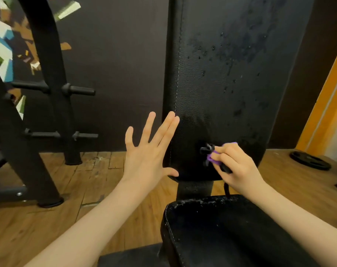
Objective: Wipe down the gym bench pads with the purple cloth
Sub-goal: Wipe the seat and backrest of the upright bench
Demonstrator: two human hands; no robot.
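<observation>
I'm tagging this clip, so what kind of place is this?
Most likely a gym: an upright black padded bench back, a black rack with weight pegs, and a weight plate lying on the wooden floor.

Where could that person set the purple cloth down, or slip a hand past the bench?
The seat pad in front is bare. Bare wooden floor lies between the black rack and the back pad; a hand could pass there. It is crowded low on the back pad, where the left hand spreads open and the right hand grips the purple cloth.
</observation>
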